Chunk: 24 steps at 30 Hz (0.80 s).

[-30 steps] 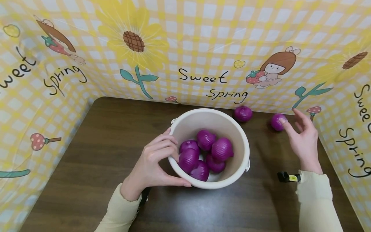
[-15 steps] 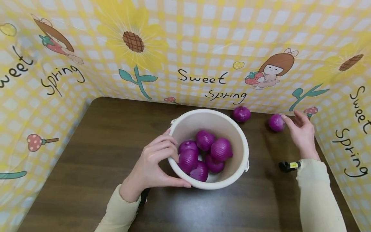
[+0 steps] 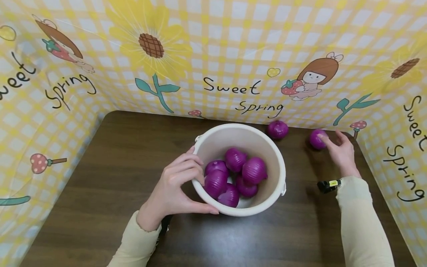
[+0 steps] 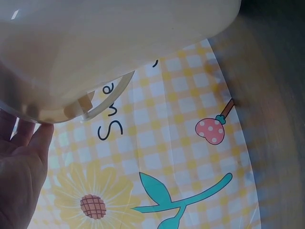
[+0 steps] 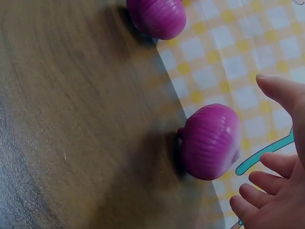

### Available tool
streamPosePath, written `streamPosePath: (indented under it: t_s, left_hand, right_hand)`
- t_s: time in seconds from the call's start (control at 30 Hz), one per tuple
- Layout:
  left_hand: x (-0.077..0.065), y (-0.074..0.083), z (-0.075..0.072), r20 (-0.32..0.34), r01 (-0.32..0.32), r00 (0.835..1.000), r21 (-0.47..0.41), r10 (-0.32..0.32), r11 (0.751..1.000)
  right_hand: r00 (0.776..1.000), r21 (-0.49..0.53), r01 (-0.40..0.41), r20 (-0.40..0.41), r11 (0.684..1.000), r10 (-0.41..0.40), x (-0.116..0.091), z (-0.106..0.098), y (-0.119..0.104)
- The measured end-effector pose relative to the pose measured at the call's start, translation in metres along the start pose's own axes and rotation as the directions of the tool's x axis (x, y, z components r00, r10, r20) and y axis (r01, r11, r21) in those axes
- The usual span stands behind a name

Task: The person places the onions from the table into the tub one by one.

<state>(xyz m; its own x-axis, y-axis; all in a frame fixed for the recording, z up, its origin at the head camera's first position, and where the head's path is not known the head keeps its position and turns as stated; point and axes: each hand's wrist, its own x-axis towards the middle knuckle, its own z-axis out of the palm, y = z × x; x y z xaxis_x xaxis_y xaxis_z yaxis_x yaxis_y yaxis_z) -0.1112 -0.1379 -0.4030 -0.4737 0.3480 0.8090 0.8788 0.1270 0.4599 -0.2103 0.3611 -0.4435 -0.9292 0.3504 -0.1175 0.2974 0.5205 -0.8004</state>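
My left hand (image 3: pixel 178 181) grips the rim of a pale beige bucket (image 3: pixel 233 136), fingers over the edge and thumb along the near side. In the left wrist view, the bucket's outer wall (image 4: pixel 124 33) fills the top, with fingertips of the left hand (image 4: pixel 24 171) at its edge. Several purple onions (image 3: pixel 254 170) lie inside the bucket. At the back right, my right hand (image 3: pixel 341 154) is beside a single purple onion (image 3: pixel 317 139). The right wrist view shows a gap between that onion (image 5: pixel 209 143) and the spread thumb and fingers of the right hand (image 5: pixel 276 195).
Another purple onion (image 3: pixel 277 129) sits against the back wall, between the bucket and the right hand. Checked yellow cloth (image 3: pixel 230 55) with printed flowers encloses the dark wooden table (image 3: pixel 110 178) at the back and both sides.
My right hand has shifted a little to the left, closer to the lone onion at the back right. The left hand keeps its hold on the bucket, and the onions stay where they were.
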Motion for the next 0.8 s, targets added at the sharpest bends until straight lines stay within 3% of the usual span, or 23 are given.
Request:
streamPosePath:
  t_s: [0.6, 0.8]
  left_hand:
    - [-0.001, 0.000, 0.001, 0.006, -0.003, 1.000, 0.004, 0.003, 1.000]
    - [0.000, 0.000, 0.001, 0.001, -0.004, 1.000, 0.009, 0.004, 1.000]
  right_hand:
    - [0.998, 0.095, -0.058, 0.018, 0.994, 0.057, -0.002, 0.018, 0.015]
    - [0.998, 0.135, -0.065, -0.013, 0.989, 0.067, -0.002, 0.025, 0.014]
